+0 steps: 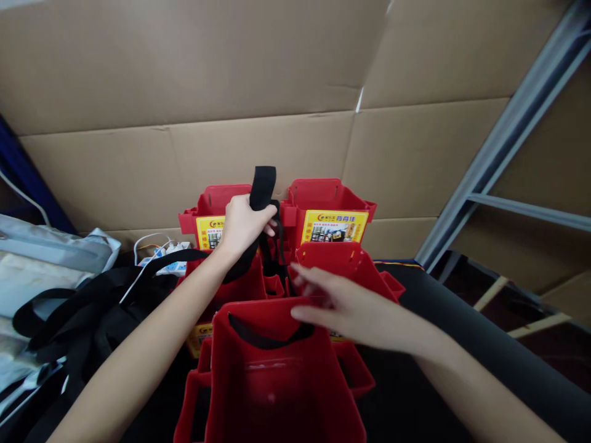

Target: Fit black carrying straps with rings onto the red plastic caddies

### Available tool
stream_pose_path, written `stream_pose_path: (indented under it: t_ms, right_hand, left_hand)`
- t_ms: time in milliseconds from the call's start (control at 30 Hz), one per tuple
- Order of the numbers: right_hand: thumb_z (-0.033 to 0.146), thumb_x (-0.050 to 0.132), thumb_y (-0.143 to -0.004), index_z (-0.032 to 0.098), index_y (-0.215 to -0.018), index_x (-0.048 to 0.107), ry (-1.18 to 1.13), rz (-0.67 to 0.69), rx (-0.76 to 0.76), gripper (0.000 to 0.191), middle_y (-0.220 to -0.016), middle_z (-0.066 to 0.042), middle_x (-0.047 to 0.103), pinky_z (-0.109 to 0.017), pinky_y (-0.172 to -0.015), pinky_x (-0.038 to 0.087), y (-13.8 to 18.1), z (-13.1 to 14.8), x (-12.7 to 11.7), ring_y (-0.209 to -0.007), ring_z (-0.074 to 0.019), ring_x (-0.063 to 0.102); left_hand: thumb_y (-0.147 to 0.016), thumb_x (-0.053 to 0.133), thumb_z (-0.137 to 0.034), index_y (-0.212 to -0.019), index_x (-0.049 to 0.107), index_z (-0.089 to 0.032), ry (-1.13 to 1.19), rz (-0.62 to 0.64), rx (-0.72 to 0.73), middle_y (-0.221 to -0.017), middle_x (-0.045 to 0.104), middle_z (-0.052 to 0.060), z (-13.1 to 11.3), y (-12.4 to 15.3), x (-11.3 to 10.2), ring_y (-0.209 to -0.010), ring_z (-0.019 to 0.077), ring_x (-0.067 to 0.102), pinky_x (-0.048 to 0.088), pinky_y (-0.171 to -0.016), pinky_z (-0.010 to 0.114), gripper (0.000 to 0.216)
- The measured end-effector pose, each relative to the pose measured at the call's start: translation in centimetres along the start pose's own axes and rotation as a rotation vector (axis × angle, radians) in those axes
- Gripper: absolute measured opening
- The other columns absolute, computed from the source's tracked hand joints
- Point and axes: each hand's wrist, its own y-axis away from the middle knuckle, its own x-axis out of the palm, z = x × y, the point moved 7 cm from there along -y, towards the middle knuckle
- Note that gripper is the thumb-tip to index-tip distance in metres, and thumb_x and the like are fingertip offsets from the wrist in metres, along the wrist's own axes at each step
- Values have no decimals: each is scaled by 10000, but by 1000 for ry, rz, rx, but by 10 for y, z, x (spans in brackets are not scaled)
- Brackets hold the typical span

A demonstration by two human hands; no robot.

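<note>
Where the front red box (272, 387) stands nearest the camera, mouth up, items in clear plastic (55, 255) lie well to its left. Between these and the box, a heap of black straps (99, 307) lies tangled. Behind the heap, to the rear left of the box, is a white and blue power strip (178, 266) with plugs and cables.

Directly behind the box's left side, a middle left box (252, 278) is partly hidden by the left arm; farther back is a rear left box (221, 198) with a yellow label. The left hand (244, 224), above and behind the front box, is closed on a black strap (264, 184), whose end stands up above the fist. A short strap (272, 338) hangs in a shallow curve along the front box's inner back wall.

The right hand (325, 298), apart from the left, is over the front box's back right edge, fingers parted and blurred; contact with the rim cannot be confirmed. Behind it stand a middle right box (341, 261) and a rear right box (323, 195), also labelled. Right of the front box extends a black surface (434, 326); beyond it rises a grey metal frame (489, 147).
</note>
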Motion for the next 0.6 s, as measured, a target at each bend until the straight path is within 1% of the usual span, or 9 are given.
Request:
stream_pose_path:
  t_ms: [67, 167, 200, 267, 367, 433, 467, 533, 600]
  right_hand:
    - [391, 584, -739, 179, -1323, 320, -118, -110, -31, 675, -1104, -111, 559, -348, -794, 501, -18, 3, -15, -935, -197, 586]
    - [245, 565, -730, 200, -1306, 284, -208, -302, -204, 643, -1008, -67, 578, -337, -763, 501, -49, 12, -35, -876, -168, 586]
    - [191, 558, -709, 195, -1291, 294, -238, -361, -231, 640, -998, -66, 578, -330, -762, 497, -58, 13, -40, -863, -161, 584]
    - [128, 538, -669, 171, -1251, 333, -319, -441, -225, 618, -978, -72, 577, -313, -727, 496, -71, 11, -51, -803, -145, 583]
    - [132, 525, -658, 146, -1146, 445, -418, -470, -191, 495, -817, -35, 577, -284, -640, 484, -80, 14, -67, -632, -104, 542]
    - [143, 522, -662, 146, -1042, 525, -419, -493, -210, 380, -713, -1, 547, -269, -619, 469, -80, 23, -78, -584, -87, 506]
    - [144, 519, -664, 146, -1001, 549, -412, -503, -231, 338, -698, 3, 539, -263, -616, 463, -80, 29, -81, -588, -85, 500]
    - [146, 499, -679, 143, -969, 566, -413, -482, -280, 298, -732, -11, 551, -253, -603, 457, -80, 42, -82, -609, -87, 505]
    - [154, 472, -704, 141, -979, 565, -421, -436, -329, 291, -774, -27, 566, -245, -593, 458, -79, 54, -77, -628, -91, 516]
  left_hand:
    - [-653, 564, -190, -590, 530, -128, 3, 74, 12, -542, 623, 35, -8, 4, 11, -407, 126, 586, 419, -393, 187, 95]
    - [-680, 586, -187, -647, 554, -120, 36, 193, 23, -601, 638, 38, -21, 8, 22, -466, 130, 613, 433, -417, 182, 81]
    - [-695, 587, -187, -680, 563, -118, 61, 213, 14, -636, 647, 43, -24, 10, 22, -502, 131, 625, 446, -439, 184, 74]
    - [-732, 570, -186, -756, 569, -112, 124, 210, -33, -705, 656, 57, -23, 13, 14, -564, 133, 641, 477, -497, 202, 77]
    - [-778, 510, -156, -835, 543, -109, 159, 183, -126, -739, 638, 58, -10, 21, 0, -564, 121, 627, 489, -544, 237, 81]
    - [-769, 510, -144, -857, 524, -115, 71, 153, -127, -687, 598, 23, 0, 26, -6, -508, 93, 573, 461, -530, 232, 93]
    - [-751, 543, -165, -874, 517, -121, 3, 138, -112, -655, 570, 1, 5, 28, -6, -489, 84, 539, 438, -514, 225, 133]
    - [-679, 639, -251, -890, 515, -134, -126, 144, -77, -600, 512, -37, 13, 29, 0, -471, 80, 477, 384, -478, 212, 271]
    - [-602, 693, -324, -803, 538, -143, -200, 203, -58, -546, 467, -56, 21, 26, 12, -460, 86, 438, 339, -450, 208, 312]
